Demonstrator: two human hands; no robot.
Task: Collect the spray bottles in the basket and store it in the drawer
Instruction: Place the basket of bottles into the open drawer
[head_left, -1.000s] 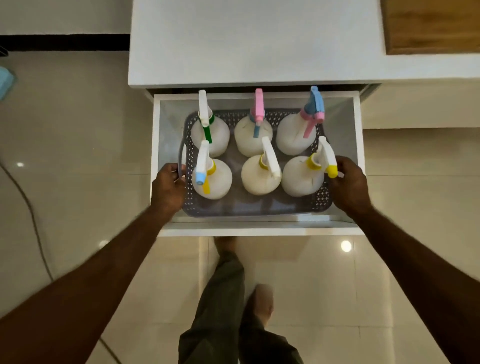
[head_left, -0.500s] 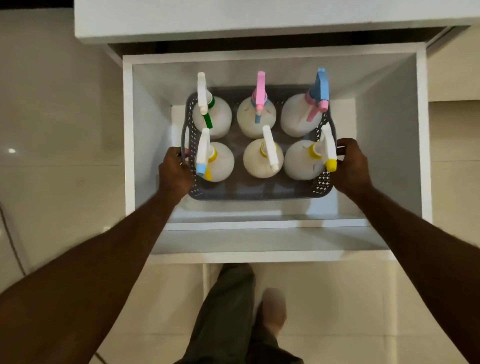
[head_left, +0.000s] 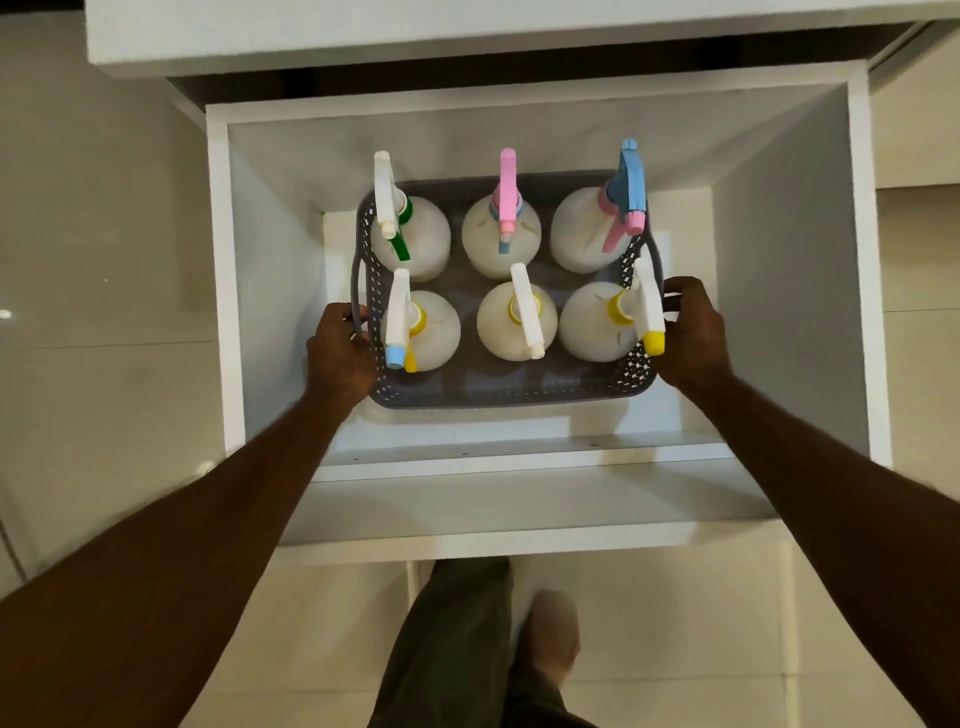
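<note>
The grey basket (head_left: 511, 387) sat low inside the open white drawer (head_left: 789, 322), with six spray bottles (head_left: 517, 322) upright in it, two rows of three. Its long axis ran left to right, square to the drawer front. The left hand (head_left: 337, 358) gripped the left handle, fingers curled round it. The right hand (head_left: 691, 332) gripped the right end likewise, though its fingertips were hidden behind the rim. Each hand lay at one end of the long axis, the basket directly between them, neither nearer than the other. Whether the base rested on the drawer floor could not be confirmed. In my judgement the load was placed or nearly so; release and closing the drawer remained. The nozzles stood tall and could catch on the desk (head_left: 467, 31) edge above.
</note>
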